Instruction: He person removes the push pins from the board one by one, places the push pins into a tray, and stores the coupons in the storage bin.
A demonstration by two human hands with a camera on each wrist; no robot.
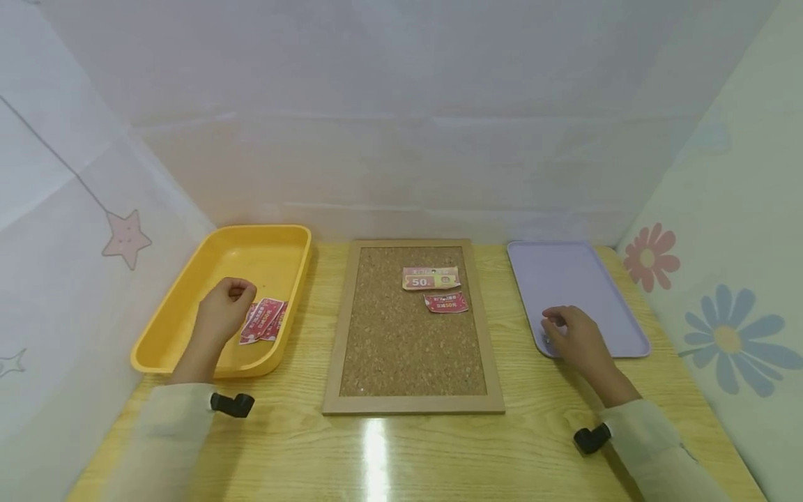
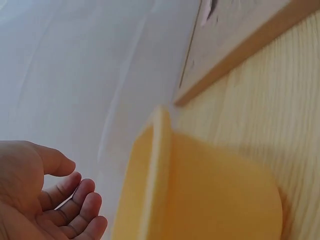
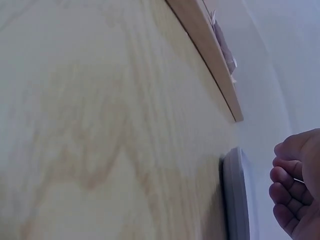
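My left hand [image 1: 224,310] hovers over the yellow tray [image 1: 251,244], fingers loosely bent and nothing between them. Just right of it, several red paper coupons [image 1: 263,319] lie overlapping in that tray. Over the near left corner of the lilac tray [image 1: 564,268] is my right hand [image 1: 576,338], its fingers loosely curled with thumb and index close together. A tiny shiny speck shows by its thumb. Between the hands lies a wood-framed cork board [image 1: 408,348]. On it are a pink-and-yellow coupon [image 1: 431,278] and a smaller red coupon [image 1: 446,302], each with a small dark dot near its top.
All this stands on a light wooden table [image 1: 376,460]. White cloth [image 1: 401,139] hangs behind, with printed walls on both sides. The yellow tray's wall is much taller than the lilac tray's low rim. Black wrist cameras sit on both cuffs.
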